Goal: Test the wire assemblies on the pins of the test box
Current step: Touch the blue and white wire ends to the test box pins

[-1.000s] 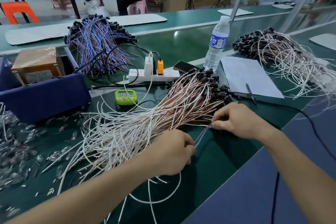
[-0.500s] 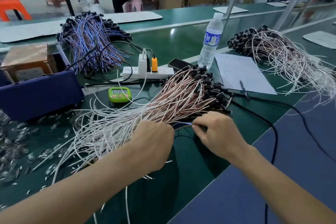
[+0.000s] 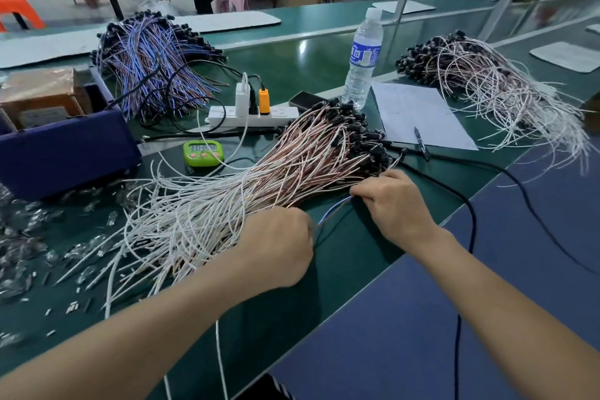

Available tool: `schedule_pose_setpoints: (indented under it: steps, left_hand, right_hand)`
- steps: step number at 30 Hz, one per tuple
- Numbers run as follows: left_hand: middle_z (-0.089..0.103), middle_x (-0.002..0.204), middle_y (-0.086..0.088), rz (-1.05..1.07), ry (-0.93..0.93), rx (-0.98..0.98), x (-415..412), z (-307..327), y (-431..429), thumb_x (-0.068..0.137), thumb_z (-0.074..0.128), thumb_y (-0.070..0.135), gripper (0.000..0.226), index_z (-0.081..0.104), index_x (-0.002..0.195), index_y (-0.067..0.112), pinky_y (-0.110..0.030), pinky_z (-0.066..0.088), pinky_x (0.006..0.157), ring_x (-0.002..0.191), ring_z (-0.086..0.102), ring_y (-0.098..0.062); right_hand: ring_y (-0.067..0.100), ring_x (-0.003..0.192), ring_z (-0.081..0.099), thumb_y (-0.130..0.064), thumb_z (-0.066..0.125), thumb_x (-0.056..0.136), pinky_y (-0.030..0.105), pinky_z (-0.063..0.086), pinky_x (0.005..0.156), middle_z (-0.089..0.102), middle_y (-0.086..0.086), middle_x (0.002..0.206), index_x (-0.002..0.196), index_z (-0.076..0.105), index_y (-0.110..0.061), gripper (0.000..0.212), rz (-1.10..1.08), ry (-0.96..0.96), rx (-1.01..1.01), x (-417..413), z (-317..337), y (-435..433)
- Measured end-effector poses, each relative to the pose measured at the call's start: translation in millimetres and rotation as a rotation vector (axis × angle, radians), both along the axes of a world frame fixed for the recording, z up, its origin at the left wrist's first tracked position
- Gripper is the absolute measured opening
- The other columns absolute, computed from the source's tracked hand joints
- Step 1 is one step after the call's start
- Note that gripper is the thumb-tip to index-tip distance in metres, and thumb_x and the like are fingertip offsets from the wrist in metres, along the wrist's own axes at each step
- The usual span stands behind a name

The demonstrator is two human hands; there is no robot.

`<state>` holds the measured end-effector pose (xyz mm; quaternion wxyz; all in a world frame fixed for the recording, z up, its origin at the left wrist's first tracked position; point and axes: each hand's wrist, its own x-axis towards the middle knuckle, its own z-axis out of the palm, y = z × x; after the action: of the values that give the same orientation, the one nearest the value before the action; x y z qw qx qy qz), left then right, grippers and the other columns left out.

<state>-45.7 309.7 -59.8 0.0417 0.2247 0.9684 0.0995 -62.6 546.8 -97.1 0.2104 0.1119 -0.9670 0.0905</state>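
A big pile of white and brown wire assemblies (image 3: 259, 185) with black connector ends lies across the green table. At its near edge my left hand (image 3: 276, 247) and my right hand (image 3: 394, 204) each pinch one end of a single blue and brown wire assembly (image 3: 334, 209), stretched between them just above the table. My fingertips are hidden behind the backs of my hands. No test box with pins shows itself; a black cable (image 3: 454, 191) runs under my right hand toward the table edge.
A blue-wired pile (image 3: 152, 65) lies far left, another white pile (image 3: 506, 91) far right. Between them stand a power strip (image 3: 253, 115), green timer (image 3: 203, 153), water bottle (image 3: 362, 62), phone, paper with pen (image 3: 418, 117). A blue bin (image 3: 65, 149) and clear plastic bits (image 3: 26, 237) lie left.
My hands have drawn apart: the right moved right and the left came back toward me, stretching the blue and brown wire straight between them. The camera shifted slightly.
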Motion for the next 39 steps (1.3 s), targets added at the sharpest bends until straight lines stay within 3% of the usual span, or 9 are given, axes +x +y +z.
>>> schedule_pose_setpoints:
  steps: [4,7,12,16,20,25,32,36,39]
  left_hand:
    - [0.061,0.082,-0.001,-0.151,-0.127,-0.248,0,20,-21,0.095,0.051,0.026,0.015,0.056,0.084,0.018,-0.034,0.048,0.072,0.084,0.062,-0.027]
    - [0.072,0.093,0.007,-0.261,-0.193,-0.156,10,27,-24,0.095,0.055,0.035,0.02,0.071,0.103,0.027,-0.026,0.046,0.065,0.08,0.063,-0.015]
    - [0.066,0.095,0.014,-0.233,-0.039,-0.121,11,20,-24,0.094,0.059,0.056,0.024,0.063,0.105,0.034,-0.031,0.039,0.066,0.085,0.058,-0.014]
    - [0.062,0.097,0.011,-0.159,0.183,-0.179,-3,10,-35,0.099,0.055,0.033,0.005,0.057,0.102,0.031,-0.032,0.038,0.064,0.084,0.062,-0.016]
    - [0.05,0.086,0.011,-0.135,0.243,-0.16,-14,3,-45,0.089,0.057,0.012,0.019,0.048,0.093,0.028,-0.028,0.027,0.055,0.074,0.051,-0.014]
    - [0.072,0.105,0.01,-0.168,0.216,0.068,-14,-3,-28,0.09,0.059,0.01,0.032,0.069,0.113,0.029,-0.03,0.052,0.072,0.093,0.066,-0.015]
    - [0.048,0.093,0.006,-0.197,0.178,0.011,-37,-10,-12,0.095,0.051,0.006,0.031,0.05,0.123,0.018,-0.03,0.041,0.061,0.073,0.051,-0.016]
    - [0.045,0.092,0.006,-0.209,0.177,0.009,-39,-8,-10,0.095,0.048,0.007,0.03,0.049,0.123,0.017,-0.034,0.048,0.065,0.077,0.056,-0.018]
    - [0.049,0.099,0.003,-0.202,0.186,-0.002,-39,-8,-9,0.095,0.049,0.007,0.034,0.048,0.128,0.017,-0.031,0.04,0.065,0.08,0.055,-0.019]
  right_hand:
    - [0.02,0.087,0.073,0.008,0.067,0.086,0.034,0.038,0.102,0.08,-0.003,0.094,0.09,0.082,-0.017,0.029,-0.041,0.02,-0.173,1,-6,0]
    - [0.018,0.091,0.071,0.012,0.061,0.084,0.03,0.031,0.109,0.08,-0.005,0.095,0.089,0.082,-0.017,0.036,-0.096,-0.024,-0.267,2,-5,-2]
    - [0.02,0.102,0.067,0.016,0.05,0.074,0.036,0.025,0.122,0.078,0.002,0.104,0.101,0.08,-0.01,0.048,-0.125,-0.12,-0.251,14,2,-10]
    - [0.027,0.1,0.064,0.005,0.048,0.076,0.038,0.043,0.104,0.076,0.005,0.098,0.099,0.079,-0.01,0.041,-0.066,-0.095,-0.241,31,4,-35]
    - [0.027,0.093,0.064,0.001,0.055,0.082,0.038,0.045,0.093,0.075,0.002,0.091,0.091,0.078,-0.014,0.028,-0.041,-0.133,-0.209,35,8,-56]
    - [0.026,0.087,0.068,-0.011,0.055,0.085,0.036,0.055,0.082,0.077,-0.001,0.091,0.09,0.081,-0.025,0.03,-0.198,-0.268,-0.327,5,35,-59]
    - [0.031,0.089,0.069,-0.006,0.059,0.078,0.038,0.057,0.091,0.077,0.006,0.091,0.083,0.079,-0.026,0.029,-0.325,-0.385,-0.112,-33,52,-48]
    - [0.034,0.087,0.067,-0.001,0.059,0.079,0.037,0.051,0.091,0.076,0.008,0.085,0.085,0.079,-0.022,0.03,-0.294,-0.311,-0.057,-35,44,-49]
    - [0.038,0.081,0.065,0.002,0.056,0.081,0.037,0.048,0.09,0.075,0.011,0.079,0.086,0.078,-0.019,0.031,-0.275,-0.259,-0.061,-35,35,-46]
